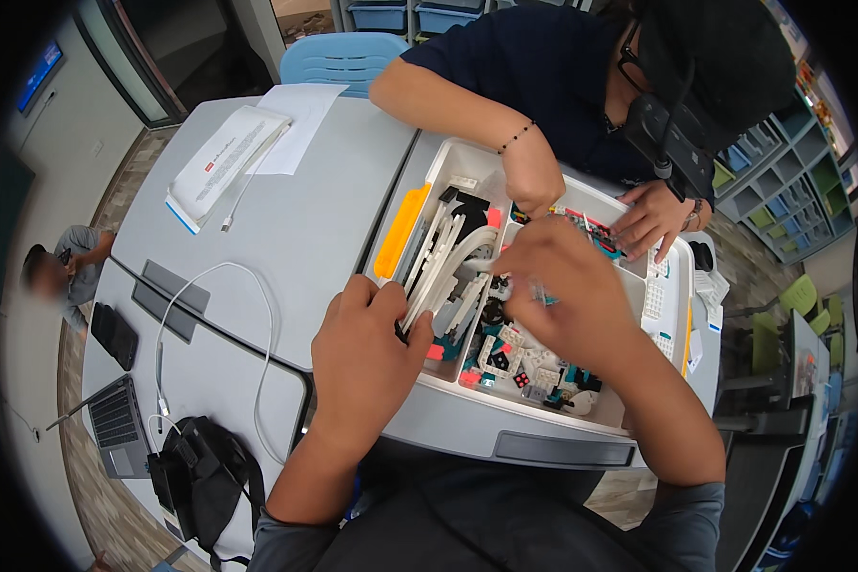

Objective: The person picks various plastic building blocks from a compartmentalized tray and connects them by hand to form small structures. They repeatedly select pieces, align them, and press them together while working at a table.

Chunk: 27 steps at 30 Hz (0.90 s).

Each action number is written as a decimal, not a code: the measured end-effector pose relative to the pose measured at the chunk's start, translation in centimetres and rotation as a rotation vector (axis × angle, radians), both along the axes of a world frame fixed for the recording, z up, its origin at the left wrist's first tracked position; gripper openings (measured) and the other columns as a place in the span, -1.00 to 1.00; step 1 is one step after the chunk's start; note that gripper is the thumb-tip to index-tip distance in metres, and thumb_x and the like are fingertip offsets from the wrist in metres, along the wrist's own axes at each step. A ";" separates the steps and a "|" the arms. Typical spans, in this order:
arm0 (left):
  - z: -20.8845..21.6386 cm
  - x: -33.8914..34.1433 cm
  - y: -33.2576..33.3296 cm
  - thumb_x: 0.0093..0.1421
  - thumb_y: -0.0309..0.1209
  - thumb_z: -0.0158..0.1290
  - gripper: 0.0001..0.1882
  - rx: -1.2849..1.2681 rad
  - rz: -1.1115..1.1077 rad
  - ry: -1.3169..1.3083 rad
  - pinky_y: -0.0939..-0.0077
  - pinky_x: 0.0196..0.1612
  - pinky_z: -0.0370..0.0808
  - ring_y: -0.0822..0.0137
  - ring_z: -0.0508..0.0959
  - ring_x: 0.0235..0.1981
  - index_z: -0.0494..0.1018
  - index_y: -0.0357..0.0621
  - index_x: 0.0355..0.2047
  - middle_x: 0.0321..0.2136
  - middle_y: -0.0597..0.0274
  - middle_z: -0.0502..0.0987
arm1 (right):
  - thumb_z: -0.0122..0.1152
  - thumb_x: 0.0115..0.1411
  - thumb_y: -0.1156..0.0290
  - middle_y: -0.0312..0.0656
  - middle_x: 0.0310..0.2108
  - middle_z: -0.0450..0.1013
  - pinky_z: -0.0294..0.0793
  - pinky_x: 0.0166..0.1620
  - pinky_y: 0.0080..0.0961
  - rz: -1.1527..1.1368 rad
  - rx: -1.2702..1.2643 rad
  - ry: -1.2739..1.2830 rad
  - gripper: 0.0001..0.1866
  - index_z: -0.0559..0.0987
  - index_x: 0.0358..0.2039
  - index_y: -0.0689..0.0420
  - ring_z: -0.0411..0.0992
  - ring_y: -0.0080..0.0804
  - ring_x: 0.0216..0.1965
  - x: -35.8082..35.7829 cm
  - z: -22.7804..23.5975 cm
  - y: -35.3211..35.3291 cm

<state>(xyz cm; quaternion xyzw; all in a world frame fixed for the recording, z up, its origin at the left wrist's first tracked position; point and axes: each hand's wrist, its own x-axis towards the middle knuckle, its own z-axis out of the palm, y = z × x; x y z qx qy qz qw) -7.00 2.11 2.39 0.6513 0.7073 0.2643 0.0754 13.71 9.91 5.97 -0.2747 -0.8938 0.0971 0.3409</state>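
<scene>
A white divided parts box (529, 412) stands before me, full of plastic building pieces. My left hand (357, 353) is at its left compartment, thumb and forefinger closed on the near ends of long white plastic beams (434, 262). Over the middle of the box, my right hand (572, 291) is smeared by motion. Its fingertips are beside the curved white pieces, and whether they grip one is unclear. Below it lie mixed small white, black, teal and red building pieces (500, 357). A yellow latch (402, 232) sits on the box's left side.
Across the table, a co-worker's hands (534, 179) reach into the box's far compartments. White packaging (221, 157), a white cable (275, 324), a laptop (116, 424) and a black bag (210, 481) lie to the left. A blue chair (343, 59) stands behind the table.
</scene>
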 end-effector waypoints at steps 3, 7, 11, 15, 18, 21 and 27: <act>0.0 -0.1 0.2 0.01 -0.36 0.29 -0.79 -0.007 0.004 -0.049 0.25 -0.41 0.50 0.14 0.52 -0.40 0.47 -0.13 -0.46 -0.43 0.19 0.42 | 0.05 0.13 0.70 -0.19 -0.21 0.45 0.47 -0.06 -0.53 -0.055 -0.362 0.345 -0.82 0.53 -0.27 0.19 0.51 -0.41 -0.17 1.6 -0.3 0.2; -0.3 0.0 0.1 -0.03 -0.45 0.28 -0.78 0.095 -0.007 -0.067 0.28 -0.45 0.40 0.14 0.45 -0.52 0.43 -0.23 -0.49 -0.47 0.13 0.39 | -0.03 0.23 0.70 -0.20 -0.21 0.42 0.46 -0.06 -0.54 0.006 -0.887 0.644 -0.83 0.50 -0.23 0.24 0.48 -0.53 -0.20 2.3 -0.1 -0.2; -0.5 -0.1 -0.2 -0.03 -0.46 0.28 -0.78 0.130 0.000 -0.101 0.29 -0.45 0.39 0.14 0.44 -0.52 0.43 -0.25 -0.48 -0.47 0.11 0.40 | -0.13 0.26 0.63 -0.25 -0.37 0.43 0.39 -0.09 -0.55 -0.086 -0.835 0.476 -0.78 0.46 -0.15 0.19 0.47 -0.55 -0.26 2.0 -0.3 0.0; -0.4 -0.3 -0.1 -0.03 -0.45 0.28 -0.77 0.121 0.004 -0.124 0.31 -0.47 0.38 0.15 0.43 -0.54 0.42 -0.25 -0.49 -0.48 0.12 0.39 | -0.04 0.20 0.65 -0.15 -0.29 0.37 0.41 -0.24 -0.47 -0.068 -0.585 0.148 -0.78 0.51 -0.18 0.19 0.39 -0.43 -0.44 1.5 -1.3 0.9; 0.1 -0.7 0.0 -0.03 -0.44 0.29 -0.75 0.075 0.003 -0.177 0.33 -0.47 0.37 0.19 0.41 -0.56 0.41 -0.24 -0.49 -0.50 0.13 0.38 | 0.27 0.11 0.46 -0.02 -0.23 0.35 0.49 -0.25 -0.38 -0.038 -0.378 -0.118 -0.80 0.55 -0.26 0.27 0.47 -0.20 -0.43 -1.4 -2.3 -0.2; 0.0 -1.4 0.3 -0.03 -0.44 0.29 -0.75 0.067 -0.034 -0.219 0.36 -0.47 0.36 0.23 0.39 -0.58 0.40 -0.24 -0.48 -0.51 0.15 0.37 | 0.40 0.03 0.13 -0.05 -0.22 0.39 0.51 -0.13 -0.29 -0.155 -0.278 -0.515 -0.59 0.59 -0.32 0.25 0.49 -0.19 -0.16 -4.4 -2.5 -1.0; 0.4 -2.3 0.3 0.00 -0.40 0.29 -0.75 0.028 -0.050 -0.269 0.31 -0.49 0.39 0.14 0.44 -0.57 0.42 -0.21 -0.47 -0.51 0.12 0.39 | 0.50 -0.04 0.10 -0.11 -0.30 0.37 0.53 -0.28 -0.35 -0.145 -0.263 -0.455 -0.55 0.59 -0.39 0.24 0.53 -0.24 -0.35 -4.8 -3.2 -0.4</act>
